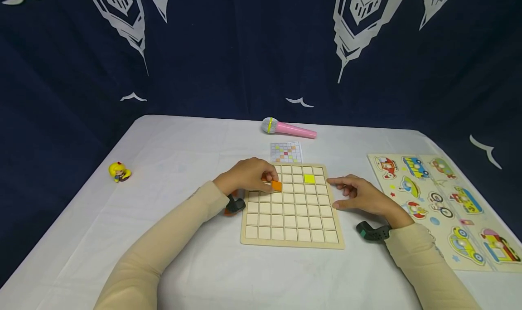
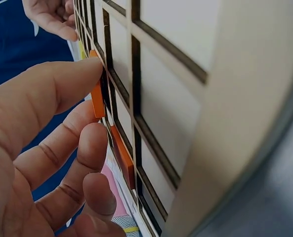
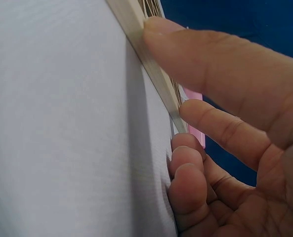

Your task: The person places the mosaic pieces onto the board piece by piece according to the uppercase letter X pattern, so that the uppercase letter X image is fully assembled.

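Observation:
A pale wooden grid board (image 1: 292, 246) lies flat on the white table. Over its upper left part my left hand (image 1: 250, 176) pinches an orange square tile (image 1: 277, 186) between thumb and fingers. In the left wrist view, this tile (image 2: 98, 101) stands tilted against the grid lines, partly hidden by the thumb. Another orange tile (image 2: 122, 157) sits in the grid beside the fingers. A yellow tile (image 1: 309, 178) fills a square near the board's upper right. At the board's right edge rests my right hand (image 1: 360, 196), its thumb and index finger touching the frame (image 3: 153, 69), other fingers loosely bent.
A small colored-grid card (image 1: 286, 152) lies just behind the board, and a pink toy microphone (image 1: 291, 128) farther back. On the right is a vehicle picture puzzle (image 1: 424, 183). A yellow-haired figurine (image 1: 119, 171) stands far left. Orange pieces (image 1: 230, 212) show under the left wrist.

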Demonstrator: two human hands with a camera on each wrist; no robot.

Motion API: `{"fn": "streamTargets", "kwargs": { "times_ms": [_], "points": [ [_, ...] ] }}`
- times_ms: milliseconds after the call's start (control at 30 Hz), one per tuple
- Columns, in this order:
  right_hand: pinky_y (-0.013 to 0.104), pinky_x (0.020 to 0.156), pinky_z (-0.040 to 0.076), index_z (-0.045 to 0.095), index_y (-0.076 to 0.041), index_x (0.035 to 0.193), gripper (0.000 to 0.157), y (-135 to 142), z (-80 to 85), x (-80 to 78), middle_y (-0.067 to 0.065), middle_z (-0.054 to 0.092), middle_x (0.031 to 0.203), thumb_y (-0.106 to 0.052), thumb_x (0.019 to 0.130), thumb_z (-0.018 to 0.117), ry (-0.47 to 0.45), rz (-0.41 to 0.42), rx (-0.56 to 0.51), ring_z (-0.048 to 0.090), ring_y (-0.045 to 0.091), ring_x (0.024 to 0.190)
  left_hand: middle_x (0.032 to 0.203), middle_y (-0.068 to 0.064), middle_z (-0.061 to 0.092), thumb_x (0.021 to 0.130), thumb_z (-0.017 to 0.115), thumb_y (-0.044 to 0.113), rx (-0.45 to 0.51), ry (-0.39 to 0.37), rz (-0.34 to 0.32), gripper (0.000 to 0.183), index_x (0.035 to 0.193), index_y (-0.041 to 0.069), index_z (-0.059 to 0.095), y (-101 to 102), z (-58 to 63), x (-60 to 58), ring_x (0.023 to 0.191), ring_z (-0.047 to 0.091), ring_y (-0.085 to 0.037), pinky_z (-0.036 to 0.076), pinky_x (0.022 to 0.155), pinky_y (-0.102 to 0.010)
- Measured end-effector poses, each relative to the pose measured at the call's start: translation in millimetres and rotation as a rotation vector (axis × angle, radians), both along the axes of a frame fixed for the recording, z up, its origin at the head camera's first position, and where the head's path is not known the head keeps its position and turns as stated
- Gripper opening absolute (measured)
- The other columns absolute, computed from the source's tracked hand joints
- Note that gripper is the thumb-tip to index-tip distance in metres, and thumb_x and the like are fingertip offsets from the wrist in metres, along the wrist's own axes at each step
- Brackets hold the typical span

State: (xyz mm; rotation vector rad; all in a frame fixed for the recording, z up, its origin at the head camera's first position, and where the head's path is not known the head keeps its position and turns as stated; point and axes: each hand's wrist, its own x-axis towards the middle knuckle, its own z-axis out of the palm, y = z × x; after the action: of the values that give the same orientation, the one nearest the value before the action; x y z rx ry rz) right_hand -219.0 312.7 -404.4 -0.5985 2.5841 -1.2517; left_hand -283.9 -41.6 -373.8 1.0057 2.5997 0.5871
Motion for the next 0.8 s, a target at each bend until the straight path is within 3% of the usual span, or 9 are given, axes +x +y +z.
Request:
{"fn": "streamTargets", "kwargs": {
  "times_ms": [500,800],
  "points": [
    [0.023,0.076,0.043,0.059,0.012,0.145,0.064,0,-0.2,0.3,0.013,0.056,0.113,-0.003,0.089,0.087,0.012,0.003,-0.003,0.046,0.017,0.090,0.097,0.008,0.065,0.094,0.085,0.023,-0.003,-0.008,0.006,0.021,0.113,0.018,0.077,-2,0.0,2.1,0.089,0.055,-0.010,0.043,0.082,-0.029],
    [0.023,0.076,0.043,0.059,0.011,0.145,0.065,0,0.1,-0.2,0.012,0.056,0.112,-0.004,0.089,0.087,0.008,-0.002,0.006,0.046,0.017,0.091,0.095,0.009,0.068,0.097,0.082,0.021,0.094,-0.023,0.041,0.020,0.116,0.016,0.078,-19,7.3,9.2,0.076,0.056,-0.009,0.043,0.072,-0.028]
  ]
}}
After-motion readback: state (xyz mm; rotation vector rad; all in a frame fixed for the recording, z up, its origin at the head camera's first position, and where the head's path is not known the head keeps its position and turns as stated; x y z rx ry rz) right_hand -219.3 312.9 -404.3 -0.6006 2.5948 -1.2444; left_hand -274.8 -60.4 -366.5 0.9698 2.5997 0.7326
